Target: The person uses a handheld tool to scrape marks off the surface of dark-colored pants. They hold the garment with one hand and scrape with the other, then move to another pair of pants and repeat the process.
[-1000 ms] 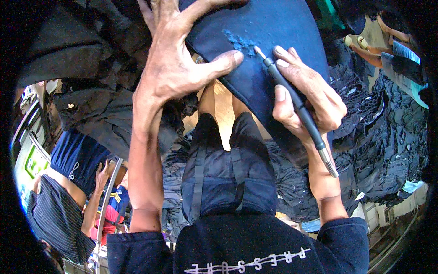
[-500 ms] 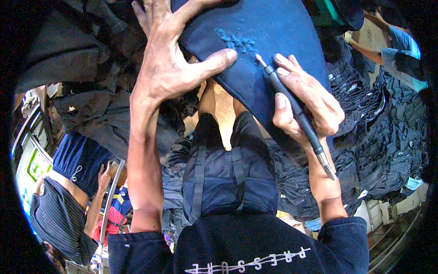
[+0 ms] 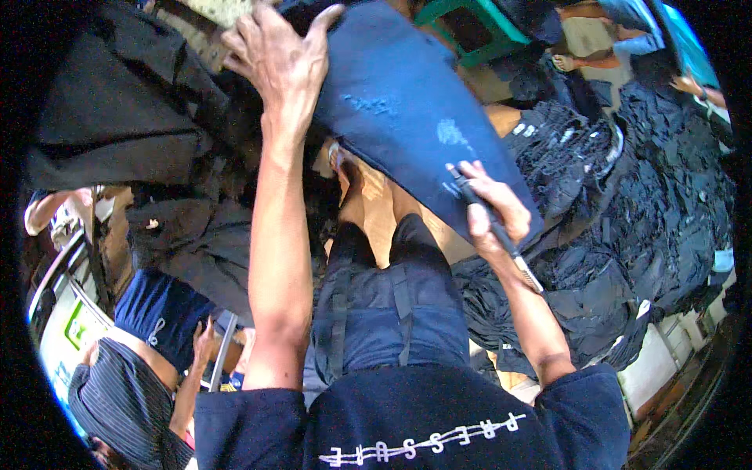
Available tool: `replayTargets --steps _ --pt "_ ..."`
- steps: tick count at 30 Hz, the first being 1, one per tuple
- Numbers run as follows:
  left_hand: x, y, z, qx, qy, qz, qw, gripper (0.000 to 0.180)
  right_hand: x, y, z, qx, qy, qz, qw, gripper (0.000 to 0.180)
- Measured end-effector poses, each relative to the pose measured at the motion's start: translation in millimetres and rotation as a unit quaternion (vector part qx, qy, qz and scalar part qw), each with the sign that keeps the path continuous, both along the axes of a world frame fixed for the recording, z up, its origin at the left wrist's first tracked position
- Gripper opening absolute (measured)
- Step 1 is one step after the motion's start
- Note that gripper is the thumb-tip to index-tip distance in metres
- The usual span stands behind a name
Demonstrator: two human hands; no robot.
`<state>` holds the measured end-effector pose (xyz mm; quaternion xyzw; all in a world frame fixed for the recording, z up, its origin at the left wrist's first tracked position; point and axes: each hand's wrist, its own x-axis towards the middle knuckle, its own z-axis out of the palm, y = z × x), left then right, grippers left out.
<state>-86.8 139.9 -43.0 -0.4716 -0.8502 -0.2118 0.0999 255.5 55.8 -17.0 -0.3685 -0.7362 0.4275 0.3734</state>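
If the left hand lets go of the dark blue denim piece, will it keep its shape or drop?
The dark blue denim piece would probably sag: it lies stretched flat under the left hand, while similar dark garments lie crumpled in heaps. It looks fairly thick, so perhaps heavy for cloth. Rolling or breaking seems unlikely.

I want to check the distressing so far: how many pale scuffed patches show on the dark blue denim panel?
2 on the dark blue denim panel: one faint scuffed patch near its middle, one brighter patch just above the right hand. Others may be hidden.

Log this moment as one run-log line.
left hand: flat on dark blue denim piece | right hand: grips pen-like tool, tip on denim | pale scuff marks
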Motion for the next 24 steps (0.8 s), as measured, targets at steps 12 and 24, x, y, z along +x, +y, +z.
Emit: replayTargets --steps 12,24 --pt "-102.1 1.0 -71.7 0.166 0.029 -0.101 0.981 0.051 -44.6 7.3 -3.6 -0.016 0.028 0.062 0.998 0.026" --pt "77.8 -109.1 10.7 -0.071 -0.137 -0.206 0.966 0.096 -10.8 58.6 -16.7 0.146 -0.048 0.089 0.984 0.032"
